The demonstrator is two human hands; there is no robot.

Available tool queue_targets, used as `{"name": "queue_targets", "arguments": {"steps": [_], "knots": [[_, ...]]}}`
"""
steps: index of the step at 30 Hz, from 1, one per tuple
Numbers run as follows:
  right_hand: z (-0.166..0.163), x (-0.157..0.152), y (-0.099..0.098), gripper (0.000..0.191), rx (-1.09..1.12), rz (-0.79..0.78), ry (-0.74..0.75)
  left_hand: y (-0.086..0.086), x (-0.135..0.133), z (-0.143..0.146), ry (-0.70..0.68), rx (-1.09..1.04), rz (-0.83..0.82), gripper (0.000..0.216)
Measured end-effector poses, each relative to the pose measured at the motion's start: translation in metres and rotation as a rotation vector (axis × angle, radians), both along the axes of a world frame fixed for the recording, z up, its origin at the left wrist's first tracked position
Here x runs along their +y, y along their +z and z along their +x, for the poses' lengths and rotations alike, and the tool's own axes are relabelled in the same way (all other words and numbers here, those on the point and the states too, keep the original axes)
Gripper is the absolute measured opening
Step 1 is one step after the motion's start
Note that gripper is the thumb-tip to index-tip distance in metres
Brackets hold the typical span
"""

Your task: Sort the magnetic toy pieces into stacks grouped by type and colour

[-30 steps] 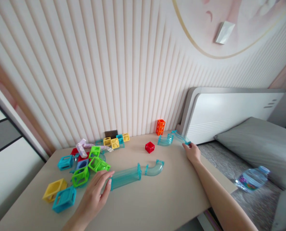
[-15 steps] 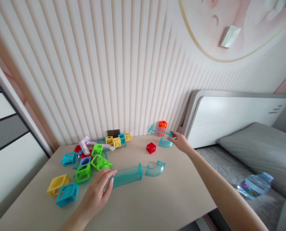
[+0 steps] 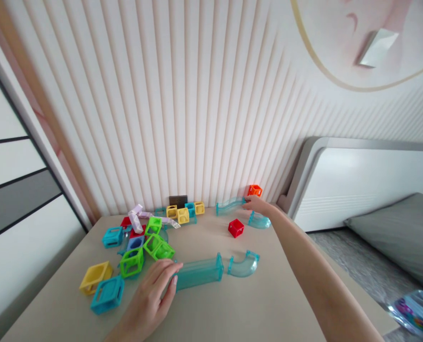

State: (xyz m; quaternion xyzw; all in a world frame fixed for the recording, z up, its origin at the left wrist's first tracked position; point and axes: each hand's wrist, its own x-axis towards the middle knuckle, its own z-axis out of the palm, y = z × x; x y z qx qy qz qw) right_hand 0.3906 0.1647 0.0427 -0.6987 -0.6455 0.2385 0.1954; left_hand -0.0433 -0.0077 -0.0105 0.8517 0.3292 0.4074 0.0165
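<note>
My left hand [image 3: 152,292] has its thumb and fingers closed on the left end of a straight, see-through teal track piece [image 3: 199,273], which lies on the table. With my right hand [image 3: 257,204] I pinch the right end of a wavy clear-teal track piece [image 3: 230,205], low by the wall at the back. Just behind that hand is an orange cube block [image 3: 254,190]. A curved teal track piece [image 3: 260,220] lies below the hand. Another curved teal piece [image 3: 244,266] sits right of the straight one. A red cube block [image 3: 236,228] stands between them.
Several green frame blocks [image 3: 132,261], a yellow block [image 3: 96,277] and a blue block [image 3: 107,294] crowd the table's left side. Small yellow blocks [image 3: 183,215] stand near the ribbed wall [image 3: 183,95]. A bed headboard [image 3: 375,185] and a plastic bottle [image 3: 418,311] are at right.
My right hand has brought the wavy track left and lower, away from the front of the orange block. My left hand stays on the straight track. The view has swung slightly right.
</note>
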Motion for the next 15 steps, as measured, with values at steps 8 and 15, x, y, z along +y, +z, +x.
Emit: {"name": "queue_targets", "arguments": {"steps": [8, 15], "knots": [[-0.004, 0.025, -0.007, 0.034, -0.224, -0.225, -0.116, 0.003, -0.002, 0.001, -0.024, 0.017, -0.018, 0.03], [-0.022, 0.04, -0.013, 0.037, -0.369, -0.281, -0.232, 0.005, -0.002, 0.001, -0.024, 0.027, -0.017, 0.034]]}}
